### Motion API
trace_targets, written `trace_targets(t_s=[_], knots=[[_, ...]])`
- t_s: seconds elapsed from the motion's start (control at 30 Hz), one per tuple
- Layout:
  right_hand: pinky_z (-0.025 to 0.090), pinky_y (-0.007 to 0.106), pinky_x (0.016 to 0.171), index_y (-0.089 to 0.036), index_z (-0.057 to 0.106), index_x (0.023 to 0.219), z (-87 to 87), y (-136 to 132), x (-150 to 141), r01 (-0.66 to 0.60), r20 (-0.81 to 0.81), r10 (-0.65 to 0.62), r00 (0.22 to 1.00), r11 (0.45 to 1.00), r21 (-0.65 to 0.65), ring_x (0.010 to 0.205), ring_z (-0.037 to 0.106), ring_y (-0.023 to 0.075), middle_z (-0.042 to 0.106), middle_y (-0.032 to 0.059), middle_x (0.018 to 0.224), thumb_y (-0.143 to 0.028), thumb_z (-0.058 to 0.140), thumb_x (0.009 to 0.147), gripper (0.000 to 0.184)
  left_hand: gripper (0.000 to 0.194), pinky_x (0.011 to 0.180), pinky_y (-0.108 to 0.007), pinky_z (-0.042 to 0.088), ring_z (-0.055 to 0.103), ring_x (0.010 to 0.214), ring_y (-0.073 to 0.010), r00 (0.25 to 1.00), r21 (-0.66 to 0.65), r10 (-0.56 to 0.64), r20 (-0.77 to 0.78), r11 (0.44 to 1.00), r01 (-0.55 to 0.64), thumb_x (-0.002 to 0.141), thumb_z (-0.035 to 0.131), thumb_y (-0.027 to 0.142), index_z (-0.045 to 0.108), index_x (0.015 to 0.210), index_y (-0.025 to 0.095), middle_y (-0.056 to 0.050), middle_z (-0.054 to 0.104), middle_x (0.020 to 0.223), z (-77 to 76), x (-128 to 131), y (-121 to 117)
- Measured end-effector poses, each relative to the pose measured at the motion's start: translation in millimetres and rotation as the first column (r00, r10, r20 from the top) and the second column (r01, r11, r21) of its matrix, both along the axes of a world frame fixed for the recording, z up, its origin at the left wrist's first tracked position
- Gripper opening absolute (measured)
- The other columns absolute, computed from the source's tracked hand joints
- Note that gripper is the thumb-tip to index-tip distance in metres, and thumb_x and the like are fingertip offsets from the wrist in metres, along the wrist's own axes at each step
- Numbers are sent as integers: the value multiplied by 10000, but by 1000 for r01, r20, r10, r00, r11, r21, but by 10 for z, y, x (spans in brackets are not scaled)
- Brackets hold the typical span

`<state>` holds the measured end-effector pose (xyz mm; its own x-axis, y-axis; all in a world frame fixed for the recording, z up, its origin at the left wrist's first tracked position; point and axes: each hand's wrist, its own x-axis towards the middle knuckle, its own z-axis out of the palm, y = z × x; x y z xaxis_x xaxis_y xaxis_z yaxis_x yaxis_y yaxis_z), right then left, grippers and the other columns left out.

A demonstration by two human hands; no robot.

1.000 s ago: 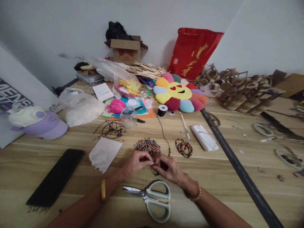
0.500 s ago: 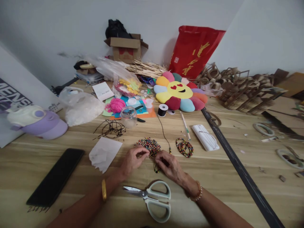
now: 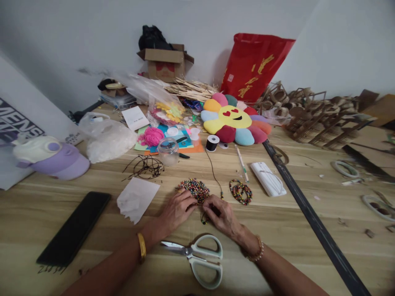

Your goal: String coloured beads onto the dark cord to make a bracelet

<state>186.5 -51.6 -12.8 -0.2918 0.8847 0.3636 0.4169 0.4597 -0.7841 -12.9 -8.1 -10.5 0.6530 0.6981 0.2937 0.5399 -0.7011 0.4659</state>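
Observation:
A pile of small multicoloured beads (image 3: 194, 187) lies on the wooden table just beyond my hands. My left hand (image 3: 178, 209) rests at the near edge of the pile, fingers bent and tips together; whatever they hold is too small to make out. Close on its right, my right hand (image 3: 220, 213) pinches a thin black beaded cord (image 3: 203, 218), whose looped end hangs below the fingers. Another length of black cord runs from a spool (image 3: 212, 142) to a few beads by my right knuckles. White-handled scissors (image 3: 197, 255) lie partly open nearer to me.
Finished-looking bead strings (image 3: 240, 192) lie right of the pile, beside a white power bank (image 3: 268, 179). At left are torn paper (image 3: 137, 199), a black phone (image 3: 74, 229) and tangled black cord (image 3: 144, 166). A glass jar (image 3: 168, 152) and flower cushion (image 3: 236, 119) stand farther back.
My left hand has turned palm-down and moved slightly right, its fingertips now close to my right hand's. My right hand keeps its pinch in nearly the same place.

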Motion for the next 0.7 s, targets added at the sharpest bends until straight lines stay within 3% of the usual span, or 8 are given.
trace_targets(t_s=[0.7], knots=[[413, 224, 557, -180, 534, 776, 22, 6, -7, 2, 16, -2, 1000, 1000, -14, 589, 495, 125, 554, 18, 683, -259, 463, 960, 212, 118, 906, -384, 481, 603, 879, -206, 993, 127, 49, -110, 991, -34, 898, 574, 164, 671, 835, 187, -40, 663, 872, 16, 6, -3]])
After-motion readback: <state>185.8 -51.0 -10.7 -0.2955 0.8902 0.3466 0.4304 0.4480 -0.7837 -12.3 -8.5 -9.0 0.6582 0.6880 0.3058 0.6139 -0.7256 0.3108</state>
